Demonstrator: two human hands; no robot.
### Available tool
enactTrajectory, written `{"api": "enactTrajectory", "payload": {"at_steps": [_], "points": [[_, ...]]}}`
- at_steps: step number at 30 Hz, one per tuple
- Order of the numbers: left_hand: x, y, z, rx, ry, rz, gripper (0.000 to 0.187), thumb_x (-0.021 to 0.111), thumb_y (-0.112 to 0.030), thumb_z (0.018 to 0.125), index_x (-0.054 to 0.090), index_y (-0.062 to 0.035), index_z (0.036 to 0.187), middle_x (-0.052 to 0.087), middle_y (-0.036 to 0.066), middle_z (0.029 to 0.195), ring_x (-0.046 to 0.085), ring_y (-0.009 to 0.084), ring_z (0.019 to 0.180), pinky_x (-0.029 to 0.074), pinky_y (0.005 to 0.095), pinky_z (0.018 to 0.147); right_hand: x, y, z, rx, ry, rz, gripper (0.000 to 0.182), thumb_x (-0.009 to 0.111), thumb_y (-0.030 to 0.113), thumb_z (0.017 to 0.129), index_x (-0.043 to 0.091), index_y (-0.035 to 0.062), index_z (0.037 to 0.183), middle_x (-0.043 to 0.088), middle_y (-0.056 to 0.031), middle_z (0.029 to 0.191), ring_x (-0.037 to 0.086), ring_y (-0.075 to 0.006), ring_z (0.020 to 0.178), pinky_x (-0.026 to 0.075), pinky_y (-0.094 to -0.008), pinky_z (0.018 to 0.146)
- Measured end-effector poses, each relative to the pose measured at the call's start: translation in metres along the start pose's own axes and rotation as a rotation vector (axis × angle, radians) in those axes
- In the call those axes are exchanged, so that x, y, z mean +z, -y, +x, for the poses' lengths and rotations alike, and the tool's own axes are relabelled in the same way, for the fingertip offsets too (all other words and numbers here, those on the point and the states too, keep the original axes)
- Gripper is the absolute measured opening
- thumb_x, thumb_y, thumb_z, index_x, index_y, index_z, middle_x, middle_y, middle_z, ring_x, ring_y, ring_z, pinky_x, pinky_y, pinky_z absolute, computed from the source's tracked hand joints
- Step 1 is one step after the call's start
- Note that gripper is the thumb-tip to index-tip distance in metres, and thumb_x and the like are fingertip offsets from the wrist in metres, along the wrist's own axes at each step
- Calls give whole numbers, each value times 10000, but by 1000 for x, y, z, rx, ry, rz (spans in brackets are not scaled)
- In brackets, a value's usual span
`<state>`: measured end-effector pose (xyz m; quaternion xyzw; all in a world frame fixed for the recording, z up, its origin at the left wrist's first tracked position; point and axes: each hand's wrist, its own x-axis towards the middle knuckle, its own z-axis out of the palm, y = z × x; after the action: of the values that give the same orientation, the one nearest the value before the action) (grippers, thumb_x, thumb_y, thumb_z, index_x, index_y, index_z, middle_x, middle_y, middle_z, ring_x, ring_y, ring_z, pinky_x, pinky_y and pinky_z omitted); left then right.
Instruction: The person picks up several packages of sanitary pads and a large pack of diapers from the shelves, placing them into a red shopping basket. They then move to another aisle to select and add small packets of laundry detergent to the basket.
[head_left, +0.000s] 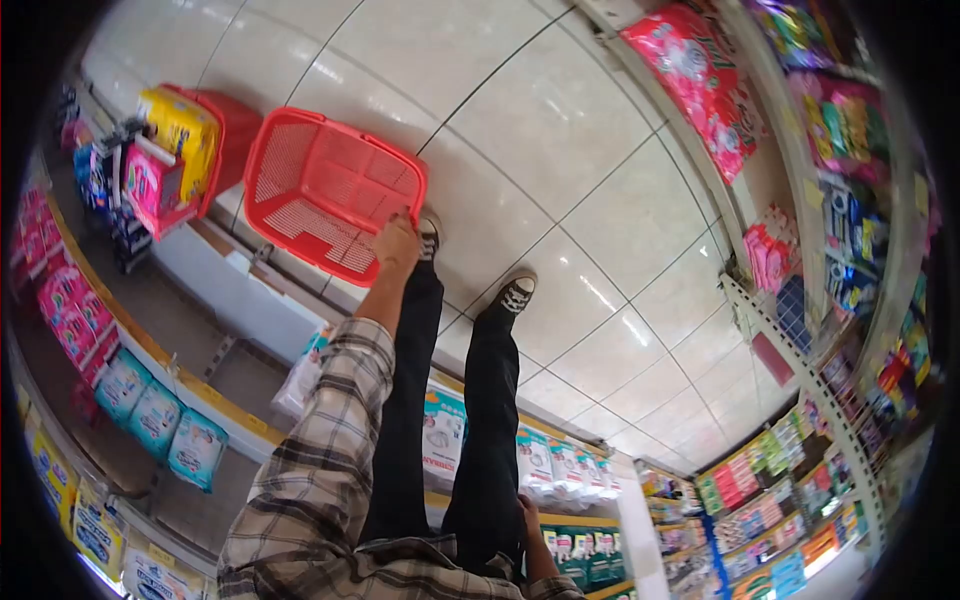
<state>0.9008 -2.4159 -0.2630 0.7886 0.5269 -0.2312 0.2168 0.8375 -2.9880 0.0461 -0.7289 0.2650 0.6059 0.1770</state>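
My left hand (398, 243) is closed on the near right corner of a red plastic shopping basket (335, 150). This basket has perforated mesh walls, and nothing shows inside it. It is tilted, its opening facing me, just beyond my left shoe. Low beside my right thigh hangs my right hand (527, 515), small in view, its fingers mostly hidden. Left of the held basket is another red basket (233, 140), with a yellow pack (180, 135) and a pink pack (152, 187) in or against it.
Shelves on the left carry pink packs (75, 310) and teal packs (160, 420). White and teal packs (565, 465) line the shelf near my legs. Along the right runs a rack with a large red bag (690, 75). Pale floor tiles (560, 150) lie between the shelves.
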Motion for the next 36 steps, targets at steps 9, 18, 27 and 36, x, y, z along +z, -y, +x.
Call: {"api": "enactTrajectory", "payload": {"at_steps": [9, 18, 27, 36], "points": [[-15, -206, 11, 199, 141, 70, 572, 573, -358, 853, 435, -16, 1291, 616, 199, 1097, 634, 351, 962, 518, 437, 826, 25, -24, 4, -32, 9, 238, 311, 540, 193, 919, 614, -31, 1121, 658, -122, 1029, 596, -171, 939, 455, -300, 856], [17, -355, 16, 437, 197, 172, 666, 550, -350, 861, 338, 23, 1369, 612, 173, 1132, 639, 311, 981, 532, 405, 818, 71, -85, 32, -43, 25, 312, 312, 519, 227, 920, 627, -5, 1098, 656, -88, 980, 591, -152, 916, 459, -283, 820], [72, -479, 5, 607, 80, 184, 578, 612, -440, 833, 448, -29, 1205, 629, 171, 1060, 645, 301, 953, 538, 392, 797, 95, -37, 5, 16, 50, 597, 292, 473, 212, 936, 620, -4, 1067, 648, -109, 953, 589, -160, 863, 465, -303, 778], [63, -496, -10, 712, 207, -66, 583, 594, -290, 846, 364, 4, 1294, 581, 233, 1125, 612, 365, 996, 513, 453, 809, 114, -28, 3, -27, 36, 619, 302, 460, 209, 938, 616, -7, 1080, 646, -123, 975, 597, -177, 868, 469, -315, 781]]}}
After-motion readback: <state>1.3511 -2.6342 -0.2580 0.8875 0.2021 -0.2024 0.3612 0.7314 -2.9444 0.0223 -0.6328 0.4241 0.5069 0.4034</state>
